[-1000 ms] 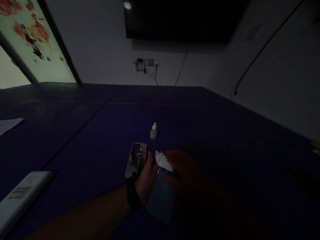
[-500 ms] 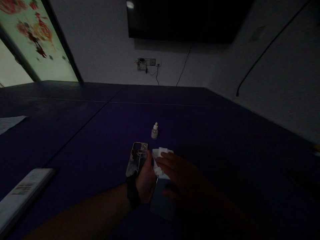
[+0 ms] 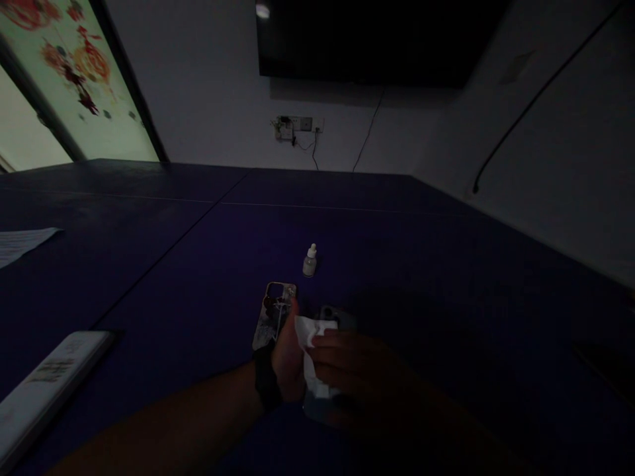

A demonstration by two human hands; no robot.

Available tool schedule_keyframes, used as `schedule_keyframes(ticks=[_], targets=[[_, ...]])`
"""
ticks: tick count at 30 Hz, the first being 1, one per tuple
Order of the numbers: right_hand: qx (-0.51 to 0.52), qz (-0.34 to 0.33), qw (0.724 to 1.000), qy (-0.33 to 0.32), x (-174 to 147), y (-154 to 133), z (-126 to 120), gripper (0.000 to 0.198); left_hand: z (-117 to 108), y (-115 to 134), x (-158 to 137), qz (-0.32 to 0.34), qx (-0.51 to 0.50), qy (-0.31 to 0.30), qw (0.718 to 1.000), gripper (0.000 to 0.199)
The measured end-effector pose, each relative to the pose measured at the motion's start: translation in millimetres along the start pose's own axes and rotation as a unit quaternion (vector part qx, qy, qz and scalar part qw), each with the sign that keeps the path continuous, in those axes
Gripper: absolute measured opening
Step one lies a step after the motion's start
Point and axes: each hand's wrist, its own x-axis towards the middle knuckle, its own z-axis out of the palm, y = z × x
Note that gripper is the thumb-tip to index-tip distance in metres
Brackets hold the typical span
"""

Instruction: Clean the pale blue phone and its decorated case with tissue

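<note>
A dark phone (image 3: 317, 408) lies back side up under my hands, its camera lenses showing at the top. My left hand (image 3: 288, 360), with a black band on the wrist, grips the phone along its left side, thumb pointing up. Pressed on the phone's back is a white tissue (image 3: 313, 370), held under the fingers of my right hand (image 3: 347, 363). Just left of my left thumb rests a patterned phone case (image 3: 272, 316) with a camera cutout. Beyond the phone stands a small dropper bottle (image 3: 309, 263) with a white cap, upright.
The dark blue table (image 3: 198, 277) has a seam running across it. A white box (image 3: 49, 390) lies at the left, with a printed sheet (image 3: 24, 243) farther back. A dark flat object (image 3: 605, 370) is faint at the right. A screen (image 3: 377, 39) hangs on the far wall.
My right hand has slid the tissue down the phone's back toward me, uncovering the camera lenses. My left hand still holds the phone's side.
</note>
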Motion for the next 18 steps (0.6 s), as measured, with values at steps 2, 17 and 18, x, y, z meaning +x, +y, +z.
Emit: schedule_keyframes(ticks=[2,17,18], targets=[[-0.028,0.037,0.999,0.012,-1.5,2.2,0.7,0.046,0.8,-0.7,-0.1,0.004,-0.006,0.008,1.000,0.077],[-0.034,-0.071,0.997,-0.009,14.9,-32.8,-24.0,0.034,7.5,11.7,-0.9,-0.002,0.011,0.020,1.000,0.060],[-0.042,-0.069,0.997,0.018,11.8,-30.9,-22.4,0.031,9.7,12.6,-1.4,0.016,-0.002,0.031,0.999,0.058]])
